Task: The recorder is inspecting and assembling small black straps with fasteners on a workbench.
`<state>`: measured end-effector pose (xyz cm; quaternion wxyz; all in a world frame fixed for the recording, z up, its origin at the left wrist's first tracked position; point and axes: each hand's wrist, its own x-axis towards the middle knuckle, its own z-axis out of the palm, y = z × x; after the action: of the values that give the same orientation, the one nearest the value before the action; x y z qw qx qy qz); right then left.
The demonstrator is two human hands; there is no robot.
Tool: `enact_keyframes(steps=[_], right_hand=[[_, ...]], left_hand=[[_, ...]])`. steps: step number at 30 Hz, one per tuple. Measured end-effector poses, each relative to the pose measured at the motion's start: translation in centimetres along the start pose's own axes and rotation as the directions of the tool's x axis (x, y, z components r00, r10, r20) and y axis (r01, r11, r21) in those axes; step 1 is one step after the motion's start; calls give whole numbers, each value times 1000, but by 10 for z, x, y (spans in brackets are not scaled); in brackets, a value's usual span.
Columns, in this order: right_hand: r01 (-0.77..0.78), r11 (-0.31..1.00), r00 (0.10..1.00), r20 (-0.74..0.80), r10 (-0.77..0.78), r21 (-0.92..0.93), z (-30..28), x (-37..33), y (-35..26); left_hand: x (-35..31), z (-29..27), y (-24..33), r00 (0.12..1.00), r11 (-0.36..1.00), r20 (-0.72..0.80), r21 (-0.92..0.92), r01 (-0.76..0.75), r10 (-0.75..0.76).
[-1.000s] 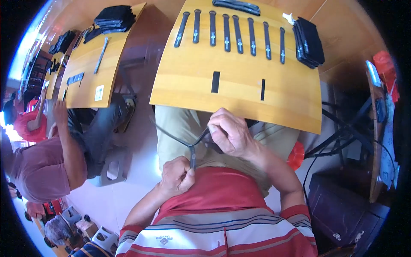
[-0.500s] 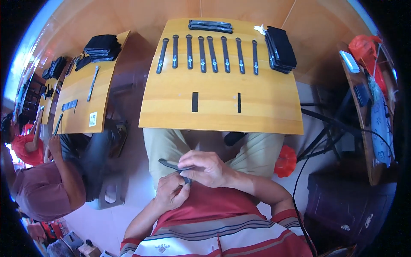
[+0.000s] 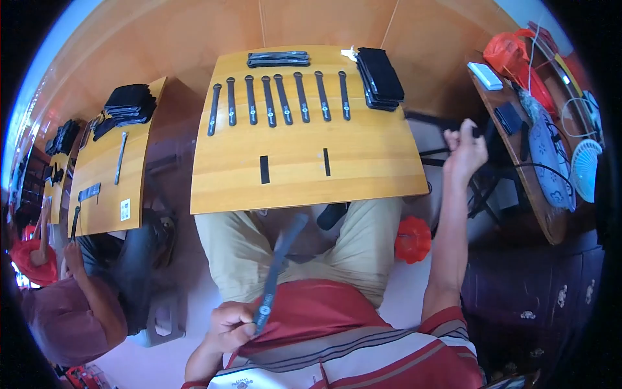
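My left hand (image 3: 232,326), low in front of my shirt, pinches the printed end of a dark grey strap (image 3: 273,275). The strap slants up over my lap, its far end blurred. My right hand (image 3: 466,152) is raised beyond the table's right side, fingers curled around something dark that I cannot make out. Several similar straps (image 3: 287,97) with rounded ends lie side by side on the wooden table (image 3: 291,188). Nearer to me on it are a wider black strip (image 3: 264,170) and a narrow black strip (image 3: 326,162).
Folded straps (image 3: 278,59) and a black stack (image 3: 379,78) lie at the table's back. To the right are a side table (image 3: 483,97), a red plastic bag (image 3: 508,55) and a dark cabinet (image 3: 518,285). A co-worker (image 3: 78,311) sits at another table (image 3: 107,207) on the left.
My hands were together over my lap, both at the strap. My right hand has swung far out to the right and up; the left keeps the strap, now extended upward. The view has shifted.
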<state>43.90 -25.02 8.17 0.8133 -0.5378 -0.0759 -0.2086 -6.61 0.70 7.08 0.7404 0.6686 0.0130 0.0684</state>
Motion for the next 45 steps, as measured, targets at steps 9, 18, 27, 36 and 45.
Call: enact_keyframes(steps=[9, 18, 27, 36, 45], right_hand=[[821, 310, 564, 768, -304, -480, -29, -51, 14], [790, 356, 546, 837, -41, -499, -46, -99, 50], [802, 338, 527, 850, -13, -492, -46, -103, 35], [390, 818, 511, 839, 190, -422, -24, -176, -21], [-548, 772, 143, 873, 467, -323, 26, -270, -60]], left_hand=[[5, -1, -19, 981, 977, -189, -211, 7, -48], [17, 8, -16, 978, 988, -194, -149, 46, -75], [36, 18, -11, 983, 997, -174, 34, 70, -63], [62, 27, -16, 982, 960, -164, 276, -50, 99], [101, 41, -27, 942, 712, 73, 637, -297, 327]])
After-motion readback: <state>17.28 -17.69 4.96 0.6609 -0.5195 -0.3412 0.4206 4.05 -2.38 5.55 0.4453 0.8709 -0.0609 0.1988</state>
